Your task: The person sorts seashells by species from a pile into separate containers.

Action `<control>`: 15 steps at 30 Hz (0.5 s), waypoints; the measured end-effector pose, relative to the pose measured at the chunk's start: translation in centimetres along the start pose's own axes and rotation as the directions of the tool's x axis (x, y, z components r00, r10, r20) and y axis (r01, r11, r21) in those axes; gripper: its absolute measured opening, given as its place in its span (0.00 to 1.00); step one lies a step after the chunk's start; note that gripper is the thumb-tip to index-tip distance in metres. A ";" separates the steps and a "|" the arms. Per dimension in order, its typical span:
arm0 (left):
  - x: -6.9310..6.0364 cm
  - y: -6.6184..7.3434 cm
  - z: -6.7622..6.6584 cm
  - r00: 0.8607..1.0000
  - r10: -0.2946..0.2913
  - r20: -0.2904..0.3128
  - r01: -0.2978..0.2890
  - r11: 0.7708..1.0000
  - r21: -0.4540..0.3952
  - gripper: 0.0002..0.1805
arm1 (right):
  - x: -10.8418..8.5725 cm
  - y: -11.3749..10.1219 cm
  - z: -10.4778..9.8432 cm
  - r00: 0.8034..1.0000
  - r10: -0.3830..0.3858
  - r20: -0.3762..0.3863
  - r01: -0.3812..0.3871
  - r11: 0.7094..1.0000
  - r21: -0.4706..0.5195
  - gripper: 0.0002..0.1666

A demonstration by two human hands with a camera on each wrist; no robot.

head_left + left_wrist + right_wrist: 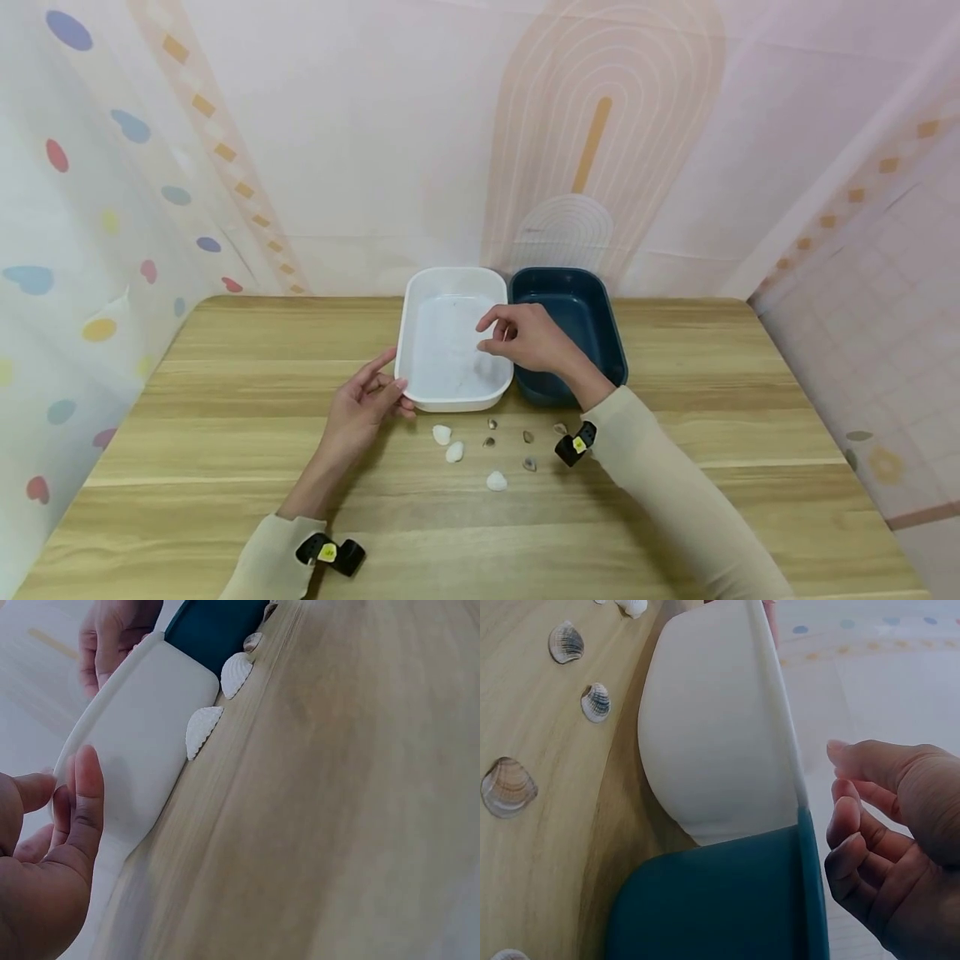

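My left hand holds the near left corner of a white tray, its thumb at the rim and fingers against the outer side. Over the tray's right part hovers my right hand, fingers loosely bent and thumb apart from the index finger. Nothing shows between those fingers in the right wrist view. A dark blue tray stands against the white one, partly behind the right forearm. In front of the trays lie white shells and several small brownish shells, such as a ribbed tan shell.
A wooden table carries everything. Behind it hangs a patterned cloth, close to the trays' far edges. Black wrist cameras sit on both wrists, the right camera beside one small shell.
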State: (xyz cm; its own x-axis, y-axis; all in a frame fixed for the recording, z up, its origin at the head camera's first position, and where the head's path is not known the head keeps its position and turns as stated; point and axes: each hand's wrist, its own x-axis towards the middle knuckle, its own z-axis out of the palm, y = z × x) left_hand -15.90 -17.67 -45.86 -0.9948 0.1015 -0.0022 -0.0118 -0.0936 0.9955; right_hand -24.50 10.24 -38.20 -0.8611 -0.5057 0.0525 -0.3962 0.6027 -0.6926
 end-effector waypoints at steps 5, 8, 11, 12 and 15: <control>0.0 0.0 0.1 1.000 0.009 0.000 -0.009 1.000 0.000 0.34 | -0.6 0.2 -0.3 1.000 -0.001 -0.028 0.000 1.000 -0.008 0.14; 0.0 0.0 0.2 1.000 0.008 0.000 -0.008 1.000 -0.005 0.34 | -1.2 0.2 -0.5 0.999 -0.018 -0.043 0.019 1.000 0.004 0.13; 0.0 0.0 0.3 1.000 0.004 0.002 -0.004 1.000 -0.007 0.34 | -2.0 0.3 -0.7 0.998 -0.039 -0.046 0.040 0.999 0.006 0.13; 0.0 0.1 0.3 1.000 0.003 0.002 -0.003 1.000 -0.007 0.34 | -2.3 0.3 -0.7 0.998 -0.048 -0.046 0.049 0.999 0.005 0.13; 0.0 0.2 0.4 1.000 0.000 0.000 0.000 1.000 -0.012 0.34 | -3.0 0.2 -0.8 0.996 -0.074 -0.054 0.074 0.997 -0.004 0.13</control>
State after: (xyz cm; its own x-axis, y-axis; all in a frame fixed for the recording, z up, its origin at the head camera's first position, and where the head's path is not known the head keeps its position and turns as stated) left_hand -15.83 -17.30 -45.61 -0.9948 0.1016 -0.0019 -0.0127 -0.1053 0.9944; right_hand -22.22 12.38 -37.93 -0.8455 -0.5146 0.1423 -0.4597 0.5660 -0.6843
